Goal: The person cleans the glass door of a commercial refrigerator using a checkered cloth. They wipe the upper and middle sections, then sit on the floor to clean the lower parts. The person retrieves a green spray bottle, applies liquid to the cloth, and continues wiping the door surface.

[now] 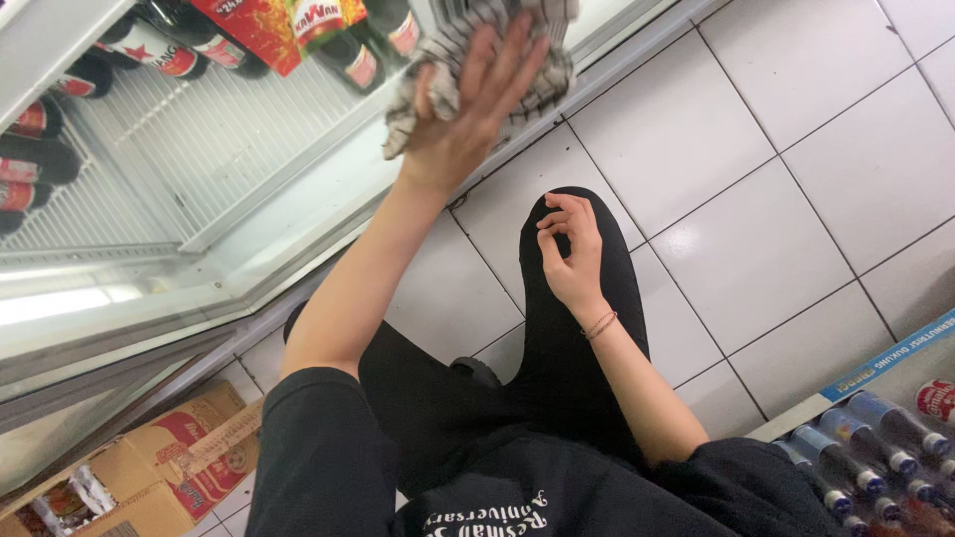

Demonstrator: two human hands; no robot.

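The left hand (468, 109) is stretched up toward the top centre of the frame, fingers spread and palm pressed flat on a striped cloth (453, 55), which is bunched between the hand and the lower edge of an open cooler (298, 214). The cloth lies directly under and just beyond that hand, spilling out past the fingertips toward the top edge of the frame and hanging a little below the thumb side on the left. The forearm runs on a long diagonal from the lower left middle of the frame up to the cloth, and the cooler's white sill runs across it on the opposite diagonal, from the left edge up toward the top right, so the hand sits square across the sill. The right hand (572, 249) is well apart from the cloth, lower and near the frame's centre, resting on the person's black-clad knee (587, 328) with its fingers loosely curled and pinching nothing. So the left hand is the one on the cloth; the right is nowhere near it. Inside the cooler, upper left, dark bottles (348, 50) stand on a white wire shelf (189, 139), just beside the cloth. A cardboard box (169, 457) sits at lower left, a pack of blue-capped bottles (875, 447) at lower right, on the white tiled floor (776, 169).
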